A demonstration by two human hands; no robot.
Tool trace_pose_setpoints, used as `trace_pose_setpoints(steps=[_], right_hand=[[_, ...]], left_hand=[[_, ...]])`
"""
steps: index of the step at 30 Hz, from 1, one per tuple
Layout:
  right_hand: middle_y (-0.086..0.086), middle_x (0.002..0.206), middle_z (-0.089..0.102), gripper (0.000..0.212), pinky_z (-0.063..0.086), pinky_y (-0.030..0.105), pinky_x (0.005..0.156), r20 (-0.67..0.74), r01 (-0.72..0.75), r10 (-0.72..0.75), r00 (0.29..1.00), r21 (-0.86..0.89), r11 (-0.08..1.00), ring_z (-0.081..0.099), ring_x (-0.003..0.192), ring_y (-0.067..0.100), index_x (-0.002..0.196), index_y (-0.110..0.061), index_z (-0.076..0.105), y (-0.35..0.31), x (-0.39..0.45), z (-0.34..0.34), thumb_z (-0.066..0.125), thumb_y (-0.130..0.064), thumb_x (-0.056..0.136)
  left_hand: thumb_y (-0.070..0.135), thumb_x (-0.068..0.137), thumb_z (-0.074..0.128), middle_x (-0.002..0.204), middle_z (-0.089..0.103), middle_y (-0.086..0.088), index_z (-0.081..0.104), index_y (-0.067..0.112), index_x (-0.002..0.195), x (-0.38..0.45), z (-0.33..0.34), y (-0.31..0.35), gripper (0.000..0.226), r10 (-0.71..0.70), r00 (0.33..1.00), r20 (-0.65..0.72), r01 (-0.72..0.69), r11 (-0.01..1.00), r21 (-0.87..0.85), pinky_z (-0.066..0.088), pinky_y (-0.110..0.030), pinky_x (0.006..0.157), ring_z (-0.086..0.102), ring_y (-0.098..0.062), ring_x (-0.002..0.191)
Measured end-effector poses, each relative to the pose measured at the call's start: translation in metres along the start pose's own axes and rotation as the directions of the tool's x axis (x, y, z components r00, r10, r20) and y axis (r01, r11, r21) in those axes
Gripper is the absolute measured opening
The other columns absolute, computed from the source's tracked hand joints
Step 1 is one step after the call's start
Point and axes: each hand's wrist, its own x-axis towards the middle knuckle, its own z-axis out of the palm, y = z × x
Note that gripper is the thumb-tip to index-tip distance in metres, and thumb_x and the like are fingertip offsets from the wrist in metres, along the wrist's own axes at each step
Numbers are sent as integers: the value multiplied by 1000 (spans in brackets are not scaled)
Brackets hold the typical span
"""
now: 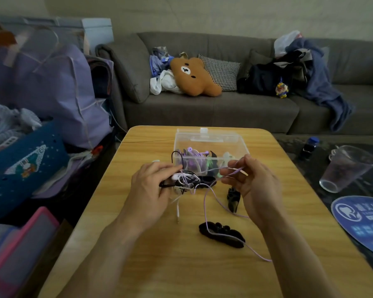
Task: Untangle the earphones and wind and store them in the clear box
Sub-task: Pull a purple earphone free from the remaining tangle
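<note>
Holding the earphone tangle point(184, 179) above the middle of the wooden table point(151, 254), we work at it with both hands. Our left hand point(153, 186) has its fingers curled round the knot of white, black and lilac cords, gripping it firmly. Our right hand point(248, 179) pinches the lilac cord point(209, 203) between thumb and fingertips, drawing a strand out to the right; the remaining fingers are loosely bent. From the pinch the lilac cord loops down, lies across a black scrunchie point(222, 234) near the table's near edge and trails on toward the right side. A white cord end point(178, 211) hangs from the knot to the tabletop.

The clear box point(209, 145) sits just beyond the hands toward the far edge, lid open, already holding purple and green items we cannot identify. A dark hair clip point(233, 198) lies just under the right hand.

Risks as we judge them: pulling the lilac strand sideways while the left hand clamps the bundle could tighten the knot instead of freeing it. The trailing length may drag the scrunchie along. Black loops near the box rim could snag there.
</note>
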Motion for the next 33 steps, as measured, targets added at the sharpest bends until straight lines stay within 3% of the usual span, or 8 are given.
trace_pose_setpoints(steps=[5, 9, 12, 19, 22, 26, 28, 33], right_hand=[[17, 87, 73, 35, 60, 43, 75, 241, -63, 91, 966, -123, 990, 71, 90, 38, 88, 1, 62, 2, -6, 6, 40, -20, 106], [20, 99, 73, 31, 62, 41, 80, 352, -66, 116, 929, -151, 986, 72, 95, 38, 97, 4, 61, 3, -8, 7, 51, -25, 93], [22, 105, 73, 30, 61, 43, 85, 378, -8, 67, 924, -156, 988, 71, 101, 39, 96, 4, 62, 1, -7, 3, 49, -23, 96], [19, 102, 73, 28, 61, 36, 75, 284, 26, 0, 959, -88, 996, 73, 94, 37, 91, -1, 63, -4, -2, -4, 49, -24, 98], [17, 100, 73, 30, 60, 33, 70, 205, 27, -11, 979, -76, 997, 73, 85, 30, 89, -4, 64, -6, -2, -5, 46, -23, 102], [12, 94, 75, 32, 60, 35, 75, 147, 33, -22, 989, -72, 997, 73, 84, 27, 89, -2, 65, -1, -2, -2, 45, -23, 103], [11, 93, 75, 33, 61, 36, 77, 133, 31, -23, 991, -62, 998, 73, 84, 28, 89, -1, 64, 4, -1, 1, 45, -22, 105], [15, 92, 73, 32, 61, 35, 76, 217, 29, -22, 976, -30, 999, 72, 85, 28, 91, 1, 62, 5, -3, 6, 42, -19, 105]], left_hand=[[39, 73, 67, 154, 20, 16, 22, 44, 152, -10, 0, 19, 91, 30, 954, 297, -52, 996, 69, 0, -49, 122, 2, -3, 146], [72, 76, 57, 119, 41, 31, 52, 37, 130, -12, 10, 40, 64, 30, 977, 209, -15, 997, -72, 12, -48, 121, 4, 36, 118], [83, 72, 53, 112, 50, 22, 63, 33, 121, -12, 14, 41, 70, -43, 981, 188, 54, 997, -51, 15, -44, 121, -1, 45, 102], [44, 86, 69, 101, 66, 20, 75, 21, 111, -6, 18, 28, 34, 89, 991, -100, -94, 994, -47, 48, -49, 97, 55, 4, 99], [27, 82, 73, 98, 67, 23, 77, 21, 104, -3, 11, 27, 23, 147, 972, -184, -156, 987, -33, 46, -43, 99, 59, 9, 91], [14, 82, 78, 98, 61, 32, 75, 20, 100, -4, 4, 27, 19, 138, 981, -136, -150, 985, -81, 46, -49, 102, 53, 22, 98], [9, 83, 76, 99, 64, 28, 71, 21, 99, -5, 2, 27, 21, 90, 993, -72, -99, 988, -123, 47, -52, 102, 56, 14, 105], [44, 77, 58, 103, 68, 14, 62, 33, 96, -7, -3, 24, 22, -74, 985, 155, 108, 968, -227, 54, -43, 91, 62, -9, 105]])
